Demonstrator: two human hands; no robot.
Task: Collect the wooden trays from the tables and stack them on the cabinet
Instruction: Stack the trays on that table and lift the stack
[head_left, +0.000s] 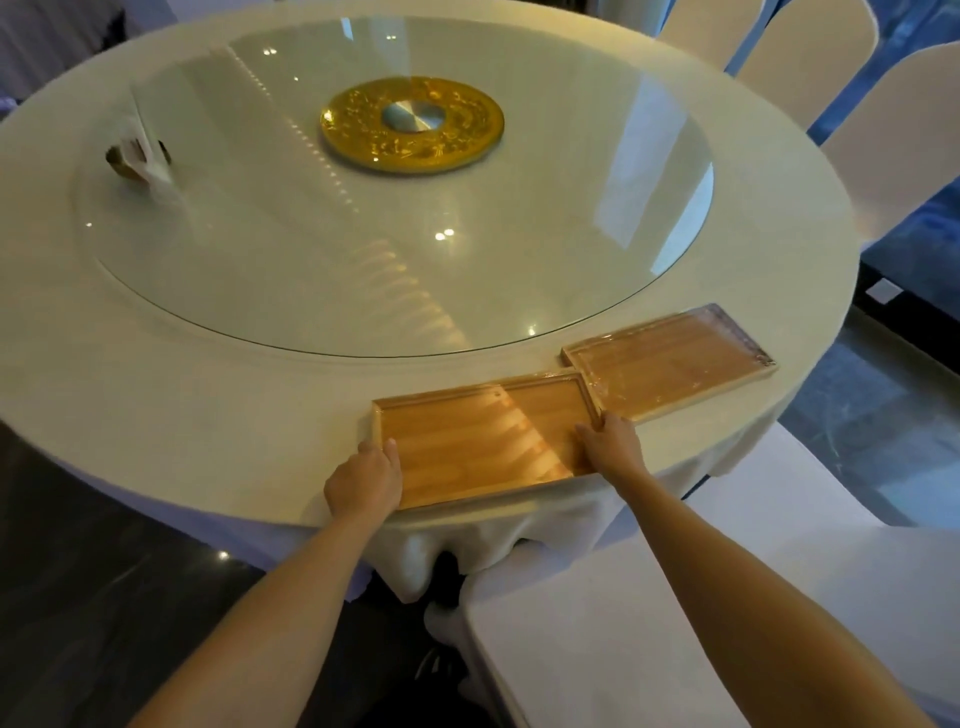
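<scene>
Both arms are bare from the lower edge of the picture up to the fingers, with no sleeve or cuff on either. The left hand (364, 480) wears no glove, ring or wristband. The right hand (610, 441) is equally plain, its wrist without a watch or strap. The fingernails are too small to make out.

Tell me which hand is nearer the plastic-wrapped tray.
Right. The right hand grips the near tray at its right end, beside the wrapped tray. The left hand holds the near tray's far left end.
</scene>
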